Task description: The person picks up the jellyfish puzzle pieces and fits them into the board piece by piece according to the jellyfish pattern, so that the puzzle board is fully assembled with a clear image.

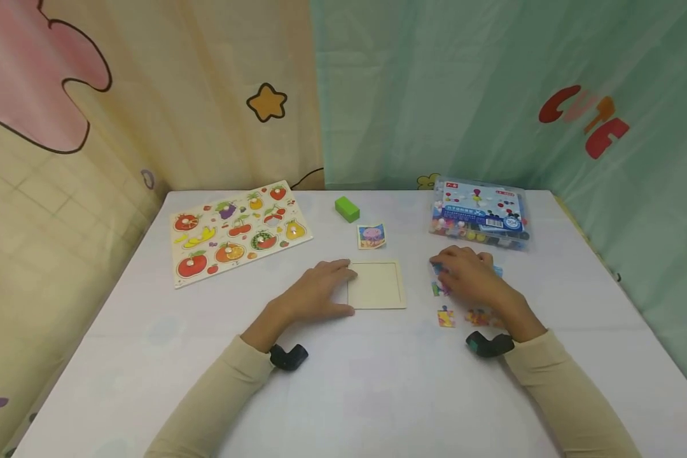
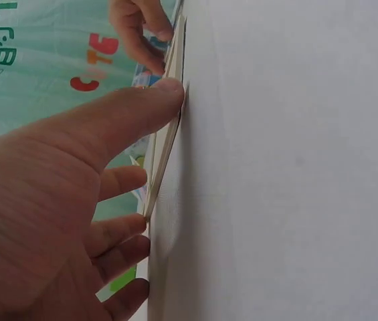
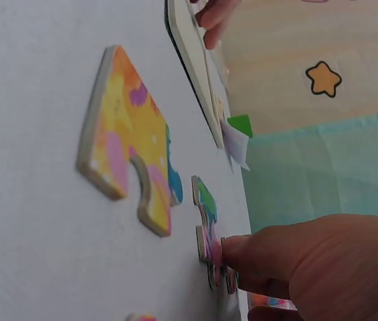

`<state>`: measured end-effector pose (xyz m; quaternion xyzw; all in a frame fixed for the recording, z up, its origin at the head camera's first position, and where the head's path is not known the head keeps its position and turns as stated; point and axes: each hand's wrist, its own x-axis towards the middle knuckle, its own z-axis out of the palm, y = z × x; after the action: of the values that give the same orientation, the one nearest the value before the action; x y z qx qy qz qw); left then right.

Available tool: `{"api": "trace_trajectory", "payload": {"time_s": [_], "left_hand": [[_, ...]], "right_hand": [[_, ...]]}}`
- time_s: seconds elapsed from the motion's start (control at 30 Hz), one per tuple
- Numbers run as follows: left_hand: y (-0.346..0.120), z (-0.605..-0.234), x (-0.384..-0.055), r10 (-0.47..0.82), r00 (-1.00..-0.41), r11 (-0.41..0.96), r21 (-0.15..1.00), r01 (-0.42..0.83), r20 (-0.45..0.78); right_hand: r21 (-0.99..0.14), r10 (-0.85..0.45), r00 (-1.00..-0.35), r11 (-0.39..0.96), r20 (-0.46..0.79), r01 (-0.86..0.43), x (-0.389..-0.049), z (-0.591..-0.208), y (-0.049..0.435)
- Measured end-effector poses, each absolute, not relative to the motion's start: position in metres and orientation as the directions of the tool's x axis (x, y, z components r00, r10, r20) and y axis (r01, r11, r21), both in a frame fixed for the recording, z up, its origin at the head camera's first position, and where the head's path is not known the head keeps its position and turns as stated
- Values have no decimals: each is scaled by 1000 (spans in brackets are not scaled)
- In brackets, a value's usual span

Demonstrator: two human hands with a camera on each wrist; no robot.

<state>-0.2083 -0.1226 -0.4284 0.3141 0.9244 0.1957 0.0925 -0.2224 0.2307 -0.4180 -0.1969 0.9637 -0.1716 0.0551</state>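
Sleeves (image 1: 212, 401) nearest, left hand (image 1: 315, 294) spread at tray (image 1: 376, 286), right hand (image 1: 469, 273) over pieces (image 1: 446, 319), can't tell if pinching; likely piece-picking, next move calling for a clean grip.

A children's play corner: cartoon-printed cream and green curtains (image 1: 412, 95), with an orange star (image 1: 267, 102) and the word CUTE (image 1: 603, 109), hang behind a white tabletop (image 1: 389, 394). On it lie a fruit puzzle board (image 1: 242, 233), jigsaw pieces (image 1: 446, 319) and a boxed toy set (image 1: 481, 213). Curtains hide the room beyond, so it may be a home or nursery.
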Motion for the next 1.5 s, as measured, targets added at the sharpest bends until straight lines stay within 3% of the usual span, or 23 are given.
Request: {"api": "trace_trajectory", "payload": {"time_s": [0.2, 0.5, 0.83, 1.03, 1.23, 1.5], "left_hand": [[-130, -433, -212, 629, -775, 699, 479, 531, -60], [-129, -443, -214, 630, -775, 692, 479, 541, -36], [-130, -439, -216, 643, -765, 676, 479, 559, -15], [-131, -437, -217, 641, -767, 682, 479, 553, -27], [-130, -438, -217, 628, -777, 697, 473, 539, -40], [-128, -436, -217, 627, -778, 697, 470, 541, -34]], "right_hand": [[-388, -393, -919, 852, -29, -352, -226, -422, 240], [-455, -403, -914, 822, -38, -343, -230, -426, 258], [-349, -439, -898, 836, 40, -424, -232, -421, 257], [-391, -449, -891, 811, 61, -435, -236, -422, 256], [-470, -477, -871, 745, 122, -474, -240, -425, 238], [-471, -580, -808, 686, 106, -555, -254, -409, 175]]}}
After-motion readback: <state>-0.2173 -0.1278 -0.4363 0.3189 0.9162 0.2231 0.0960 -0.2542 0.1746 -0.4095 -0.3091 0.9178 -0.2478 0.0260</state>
